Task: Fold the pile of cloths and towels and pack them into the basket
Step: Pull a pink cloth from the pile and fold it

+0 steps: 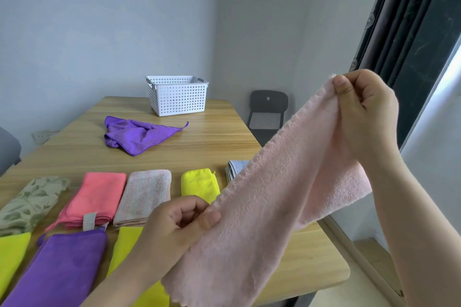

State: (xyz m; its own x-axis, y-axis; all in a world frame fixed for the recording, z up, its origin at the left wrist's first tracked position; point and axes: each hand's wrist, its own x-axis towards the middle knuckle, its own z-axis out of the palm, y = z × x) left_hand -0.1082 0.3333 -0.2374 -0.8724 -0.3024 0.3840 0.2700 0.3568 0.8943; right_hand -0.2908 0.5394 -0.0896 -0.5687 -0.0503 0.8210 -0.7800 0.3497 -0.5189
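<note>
Both hands hold the pink towel [279, 194] up in the air, nearer the camera than the basket [177, 96] and to its right. The right hand [366, 107] is raised high, its thumb and curled fingers pinching one top corner. The left hand [184, 222] is lower, fingers curled, pinching the other end of the same edge between thumb and forefinger. The towel stretches slantwise between them and hangs doubled below (its lower hem is scalloped), hiding part of the table [212, 137].

The basket, white and perforated, stands upright at the table's far end. Just in front of it, near but apart, lies the loose purple cloth [139, 136], crumpled and unfolded, one corner pointing right.

Further from the basket, toward the camera, folded pieces lie in a row. From the left they are a leaf-print cloth [32, 199], a coral cloth [97, 197], a speckled towel [144, 194], a small yellow cloth [199, 183] and a blue cloth [235, 167], which is half hidden behind the pink towel.

Furthest from the basket, in front of that row, lie a left yellow cloth [12, 252] cut by the frame edge, a folded purple cloth [67, 264] and a yellow towel [124, 244] partly under the left forearm.

Right of the basket, beyond the table, a dark chair [268, 112] stands by the wall. A dark curtain [409, 20] hangs further right.
</note>
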